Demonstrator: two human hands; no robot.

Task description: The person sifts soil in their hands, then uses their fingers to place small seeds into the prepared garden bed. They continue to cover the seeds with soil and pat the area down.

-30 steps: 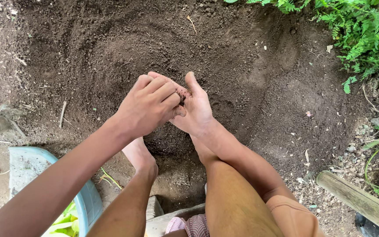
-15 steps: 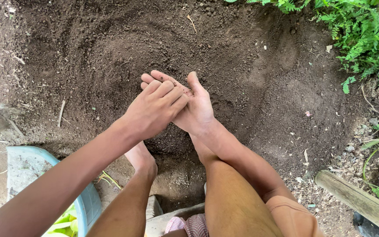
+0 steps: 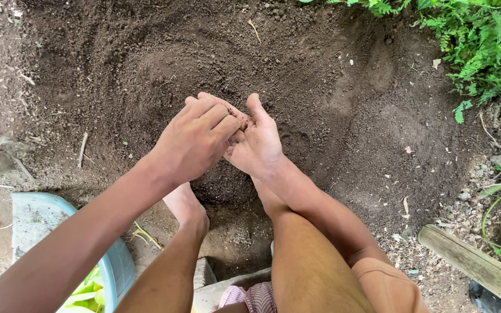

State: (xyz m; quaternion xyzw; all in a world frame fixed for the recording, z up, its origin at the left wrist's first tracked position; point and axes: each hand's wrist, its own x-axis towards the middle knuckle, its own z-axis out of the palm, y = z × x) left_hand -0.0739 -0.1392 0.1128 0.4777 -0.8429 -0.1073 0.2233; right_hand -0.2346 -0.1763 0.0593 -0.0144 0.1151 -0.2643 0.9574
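Since a second ago the left hand (image 3: 195,142) has slid further over the right hand (image 3: 256,142); its fingers, curled then, now lie flatter across the right palm. The right hand is cupped palm up, thumb raised, fingers pointing away from the body. The left hand presses on it from above, fingers narrowed together, pointing across to the right. Whatever is between the palms is hidden, so I cannot tell what they hold beyond the dark crumbs clinging to the fingers.

The loose soil (image 3: 297,75) spreads beneath and beyond both hands as a raked mound, its long axis running left to right ahead of the fingertips. Both bare feet stand just below the wrists at the mound's near edge.

A likely risk: crumbs would spill from the open far side of the cupped palm if the upper hand lifts or the lower one tilts forward.

A pale blue basin (image 3: 114,269) sits below the left forearm, a wooden plank (image 3: 476,264) well right of the right arm, green ferns (image 3: 482,40) beyond it.
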